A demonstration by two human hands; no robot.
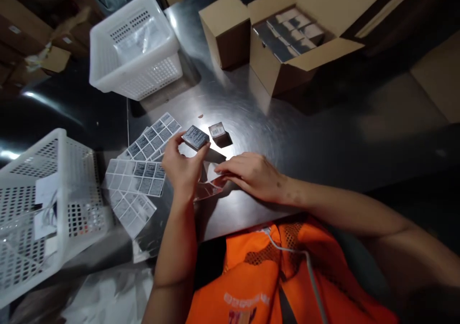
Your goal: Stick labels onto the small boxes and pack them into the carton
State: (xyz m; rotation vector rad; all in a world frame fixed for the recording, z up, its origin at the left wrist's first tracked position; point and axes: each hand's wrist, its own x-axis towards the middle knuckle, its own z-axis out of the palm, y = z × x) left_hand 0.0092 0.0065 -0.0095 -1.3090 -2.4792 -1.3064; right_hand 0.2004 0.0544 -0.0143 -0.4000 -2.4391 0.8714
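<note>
My left hand (181, 167) holds a small grey printed box (195, 137) up by its edge, just above the metal table (287, 137). My right hand (253, 174) lies flat on the table, its fingers pressing on a shiny clear backing sheet (208, 190) below the box. A second small box (217, 131) with a barcode label stands on the table just right of the held one. Sheets of grey labels (140, 175) lie fanned out to the left of my left hand.
A white plastic basket (136, 51) stands at the back left, another white basket (39, 209) at the near left. An open cardboard carton (287, 46) filled with small boxes sits at the back, a closed brown box (226, 29) beside it. My orange vest (273, 276) is below.
</note>
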